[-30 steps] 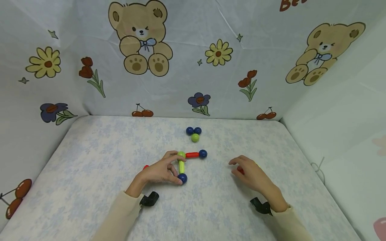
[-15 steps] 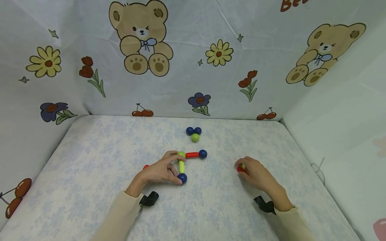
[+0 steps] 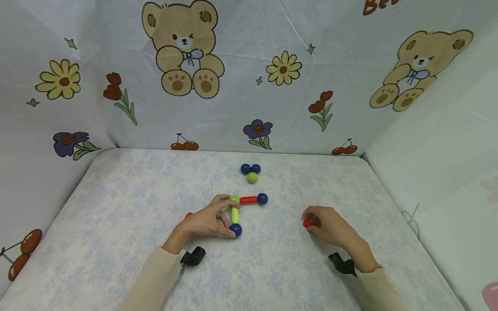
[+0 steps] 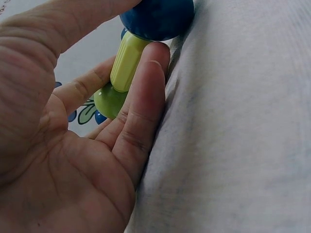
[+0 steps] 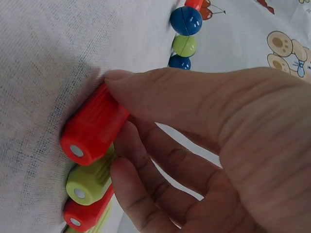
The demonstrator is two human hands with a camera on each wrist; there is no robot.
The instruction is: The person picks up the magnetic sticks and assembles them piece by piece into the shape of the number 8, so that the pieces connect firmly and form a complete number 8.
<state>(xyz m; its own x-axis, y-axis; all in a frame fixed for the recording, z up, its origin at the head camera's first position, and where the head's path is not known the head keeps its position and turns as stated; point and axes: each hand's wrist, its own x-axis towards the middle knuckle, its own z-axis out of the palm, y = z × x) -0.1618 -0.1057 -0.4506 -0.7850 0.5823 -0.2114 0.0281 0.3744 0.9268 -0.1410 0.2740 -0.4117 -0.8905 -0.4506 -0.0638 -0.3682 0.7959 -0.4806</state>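
Clock centred on the L-shaped piece (image 3: 234, 214); 12 = far side of the tabletop (image 3: 288, 268).

Left hand (image 3: 205, 220), between 8 and 9: thumb on the near blue ball (image 3: 236, 230), forefinger over the corner green ball (image 3: 234, 199), pinching that span between them. Pressure cannot be read. The joined red rod (image 3: 248, 200) runs from the corner toward 3, capped by an end blue ball (image 3: 262, 198). Loose balls (image 3: 252, 177) sit near 12.

Right hand (image 3: 330, 224), just past 3: thumb on the held red rod (image 5: 95, 126), other fingers curled toward its opposite flank; looks like a pinch. Forefinger contact hidden. In the right wrist view a green rod (image 5: 87, 184) lies just beside it toward 6, with a lower red rod (image 5: 85, 213) beyond.

Technique (judgement): pinch across the ribbed sides, keeping the grey end disc (image 5: 77, 151) bare; it may be magnetic. Part the rod from its neighbour sideways, since a lengthwise tug could drag the row. Left side: light, steady contact; squeezing could skew the corner joint.
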